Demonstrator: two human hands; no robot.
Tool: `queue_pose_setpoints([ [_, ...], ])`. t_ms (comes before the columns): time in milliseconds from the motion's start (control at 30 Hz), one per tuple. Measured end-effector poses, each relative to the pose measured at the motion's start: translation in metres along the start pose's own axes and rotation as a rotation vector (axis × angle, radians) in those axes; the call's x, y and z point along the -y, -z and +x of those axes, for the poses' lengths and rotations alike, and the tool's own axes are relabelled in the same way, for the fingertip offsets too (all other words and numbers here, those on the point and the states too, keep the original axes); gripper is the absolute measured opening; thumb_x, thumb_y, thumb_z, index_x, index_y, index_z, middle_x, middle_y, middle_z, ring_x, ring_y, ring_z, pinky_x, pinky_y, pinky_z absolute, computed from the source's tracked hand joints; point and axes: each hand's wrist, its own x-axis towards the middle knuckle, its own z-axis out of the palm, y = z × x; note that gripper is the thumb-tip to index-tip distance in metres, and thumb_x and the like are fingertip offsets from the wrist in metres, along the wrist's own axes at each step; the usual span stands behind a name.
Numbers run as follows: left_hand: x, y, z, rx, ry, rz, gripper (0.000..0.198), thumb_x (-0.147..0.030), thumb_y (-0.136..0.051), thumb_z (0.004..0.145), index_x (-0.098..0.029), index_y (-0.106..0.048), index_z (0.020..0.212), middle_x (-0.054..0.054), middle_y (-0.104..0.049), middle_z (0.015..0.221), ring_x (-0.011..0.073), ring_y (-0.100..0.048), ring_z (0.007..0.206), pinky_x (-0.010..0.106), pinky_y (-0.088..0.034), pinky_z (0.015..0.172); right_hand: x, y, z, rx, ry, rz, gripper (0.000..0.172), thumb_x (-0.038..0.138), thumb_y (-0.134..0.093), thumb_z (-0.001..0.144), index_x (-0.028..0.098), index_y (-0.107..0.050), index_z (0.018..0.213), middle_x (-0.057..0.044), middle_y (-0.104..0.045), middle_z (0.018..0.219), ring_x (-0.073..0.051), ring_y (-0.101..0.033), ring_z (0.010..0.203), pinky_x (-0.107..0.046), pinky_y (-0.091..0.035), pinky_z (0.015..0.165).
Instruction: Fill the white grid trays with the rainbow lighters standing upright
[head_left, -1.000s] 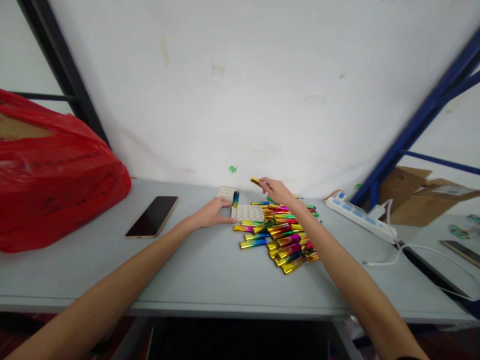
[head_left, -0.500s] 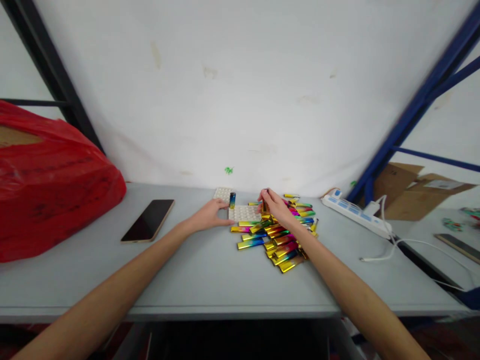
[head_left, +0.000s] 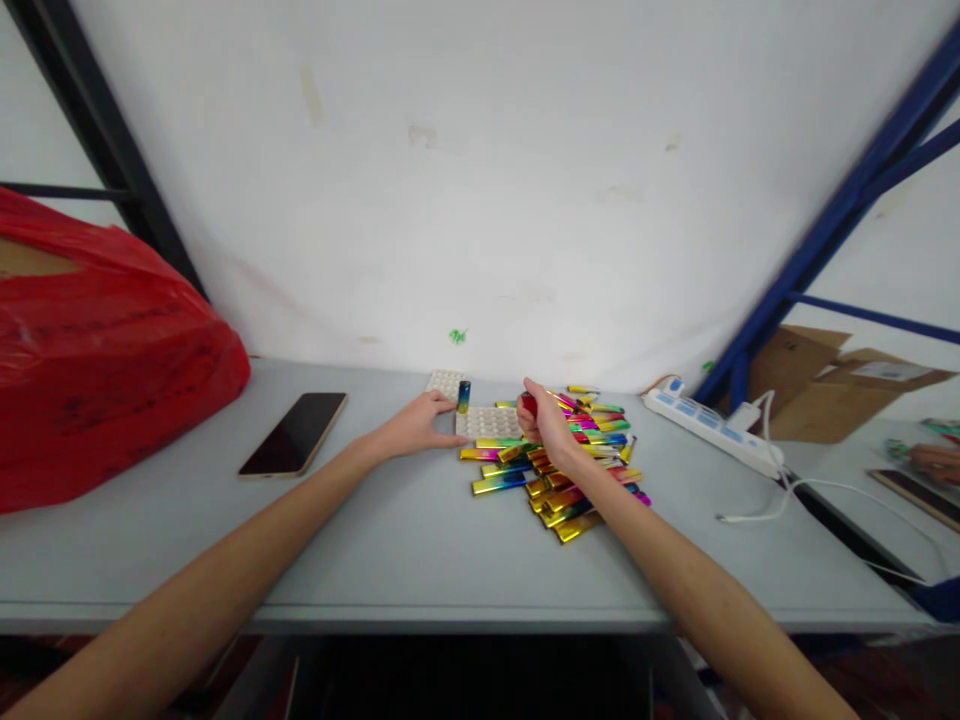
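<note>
A heap of several shiny rainbow-coloured metallic sticks [head_left: 559,470] lies on the grey table [head_left: 375,540]. My right hand [head_left: 546,425] is closed on one reddish stick [head_left: 528,403] just above the heap's far edge. My left hand [head_left: 416,424] rests with fingers flat on the left edge of a white dimpled tray [head_left: 491,422]. A second white tray [head_left: 445,382] lies behind it, and one blue-green stick [head_left: 464,396] stands upright between the two trays.
A dark phone [head_left: 294,433] lies left of my hands. A big red plastic bag [head_left: 97,340] fills the left end. A white power strip [head_left: 712,427] with a cable runs at the right. Another person's hand [head_left: 934,460] shows at the far right.
My right hand held a gold stick raised above the trays, came down beside the tray, and now grips a reddish stick over the heap. My left hand stayed on the tray.
</note>
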Motion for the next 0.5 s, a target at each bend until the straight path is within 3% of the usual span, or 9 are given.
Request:
queue_pose_setpoints([
  [100, -0.0004, 0.0002, 0.0001, -0.001, -0.001, 0.004, 0.073, -0.076, -0.075, 0.076, -0.018, -0.076, 0.12, 0.014, -0.071, 0.121, 0.0354, -0.065, 0.116, 0.042, -0.05, 0.106, -0.0007, -0.001, -0.0005, -0.091, -0.071, 0.129, 0.055, 0.07, -0.035, 0.096, 0.027, -0.027, 0.063, 0.007, -0.02, 0.05, -0.01, -0.014, 0.043, -0.025, -0.013, 0.041],
  [267, -0.0004, 0.0, 0.0007, -0.008, 0.002, 0.001, 0.072, -0.078, -0.075, 0.074, -0.019, -0.077, 0.116, 0.013, -0.072, 0.119, 0.0356, -0.065, 0.115, 0.042, -0.051, 0.105, -0.0015, -0.003, -0.0022, -0.079, -0.059, 0.101, 0.044, 0.052, -0.036, 0.098, 0.027, -0.03, 0.063, 0.005, -0.025, 0.05, -0.011, -0.018, 0.044, -0.025, -0.015, 0.04],
  [500, -0.0002, 0.0002, 0.0004, -0.005, -0.004, 0.001, 0.072, -0.077, -0.076, 0.074, -0.019, -0.076, 0.117, 0.014, -0.071, 0.121, 0.0351, -0.066, 0.114, 0.042, -0.05, 0.105, -0.0046, -0.0039, -0.001, -0.061, -0.065, 0.126, 0.055, 0.07, -0.039, 0.095, 0.026, -0.032, 0.062, 0.007, -0.023, 0.051, -0.01, -0.016, 0.043, -0.025, -0.012, 0.042],
])
